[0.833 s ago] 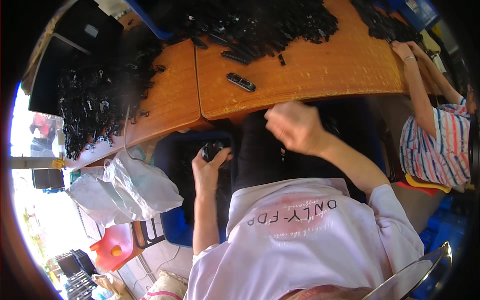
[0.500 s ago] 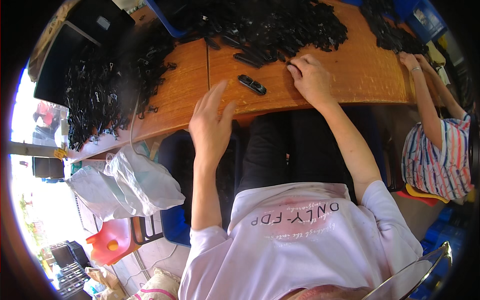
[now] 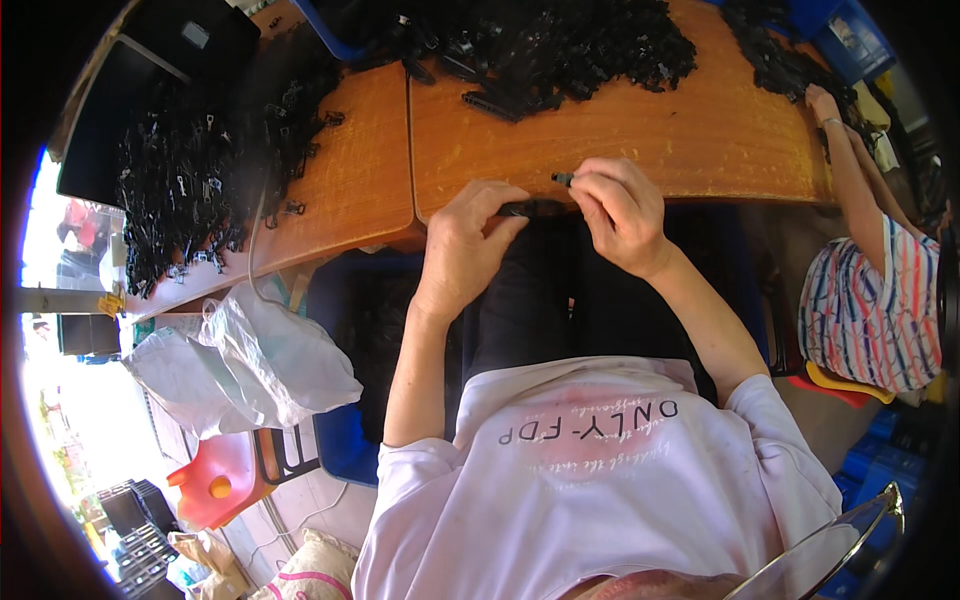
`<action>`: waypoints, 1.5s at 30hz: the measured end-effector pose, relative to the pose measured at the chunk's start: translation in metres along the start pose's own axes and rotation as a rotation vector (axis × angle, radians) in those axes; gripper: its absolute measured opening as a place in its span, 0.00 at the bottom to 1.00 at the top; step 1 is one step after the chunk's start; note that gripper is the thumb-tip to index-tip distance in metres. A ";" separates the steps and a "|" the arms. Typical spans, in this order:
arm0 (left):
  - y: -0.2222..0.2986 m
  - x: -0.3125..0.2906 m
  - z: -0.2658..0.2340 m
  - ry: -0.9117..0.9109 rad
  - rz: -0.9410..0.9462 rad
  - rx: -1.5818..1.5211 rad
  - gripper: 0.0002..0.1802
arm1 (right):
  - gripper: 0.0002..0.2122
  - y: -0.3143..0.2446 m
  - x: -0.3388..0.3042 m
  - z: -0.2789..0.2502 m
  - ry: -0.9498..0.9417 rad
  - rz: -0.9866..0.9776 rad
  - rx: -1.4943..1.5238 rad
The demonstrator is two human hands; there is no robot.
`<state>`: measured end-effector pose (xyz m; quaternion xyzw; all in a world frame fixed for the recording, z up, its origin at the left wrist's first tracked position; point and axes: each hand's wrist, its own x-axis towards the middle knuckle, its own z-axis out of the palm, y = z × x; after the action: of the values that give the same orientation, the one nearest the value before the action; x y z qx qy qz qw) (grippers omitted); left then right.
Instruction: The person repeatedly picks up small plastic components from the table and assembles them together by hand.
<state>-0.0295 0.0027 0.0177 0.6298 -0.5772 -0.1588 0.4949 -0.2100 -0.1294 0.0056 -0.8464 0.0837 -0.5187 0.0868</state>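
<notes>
Just off the table's front edge, my left hand (image 3: 470,245) pinches a dark, elongated plastic piece (image 3: 532,208) between thumb and fingers. My right hand (image 3: 622,212) is closed beside it, a little higher and to the right. A small black part (image 3: 562,179) sticks out from its fingertips; the rest of it is hidden by the fingers. Beyond both hands, a big heap of black plastic pieces (image 3: 560,50) covers the back of the wooden table (image 3: 480,150).
Small black clip-like parts with metal bits (image 3: 200,170) are piled at the left, beside a black bin (image 3: 100,130). A white plastic bag (image 3: 260,360) hangs below the table. At the right, a co-worker's hand (image 3: 822,105) is at another black pile near a blue crate (image 3: 850,40).
My left hand has taken the dark elongated piece off the tabletop. My right hand has come back from the heap toward me, and both hands are now close together at the edge.
</notes>
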 end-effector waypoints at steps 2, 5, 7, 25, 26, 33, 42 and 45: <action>0.011 -0.008 -0.003 -0.091 -0.128 -0.095 0.12 | 0.13 -0.014 -0.001 -0.005 -0.036 -0.026 0.062; -0.002 -0.022 0.010 -0.054 -0.294 -0.699 0.15 | 0.13 -0.029 -0.008 -0.007 -0.075 0.023 0.141; -0.007 -0.027 0.020 -0.031 -0.297 -0.830 0.14 | 0.14 -0.034 -0.007 -0.009 -0.071 0.009 0.131; 0.013 -0.038 0.021 -0.235 -0.731 -1.141 0.20 | 0.11 -0.042 0.015 -0.017 -0.354 -0.017 0.344; 0.012 -0.039 0.021 -0.236 -0.733 -1.142 0.20 | 0.11 -0.040 0.015 -0.017 -0.355 -0.015 0.344; 0.012 -0.043 0.023 -0.202 -0.683 -1.228 0.25 | 0.11 -0.031 0.014 -0.021 -0.387 -0.025 0.335; 0.010 -0.041 0.022 -0.260 -0.682 -1.101 0.24 | 0.09 -0.019 0.011 -0.028 -0.336 0.658 0.609; 0.006 -0.038 0.018 -0.144 -0.621 -1.008 0.23 | 0.08 0.038 0.015 -0.029 -0.193 0.779 0.308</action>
<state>-0.0573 0.0296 0.0005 0.4441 -0.2514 -0.5930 0.6228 -0.2310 -0.1720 0.0226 -0.7735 0.3100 -0.3720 0.4089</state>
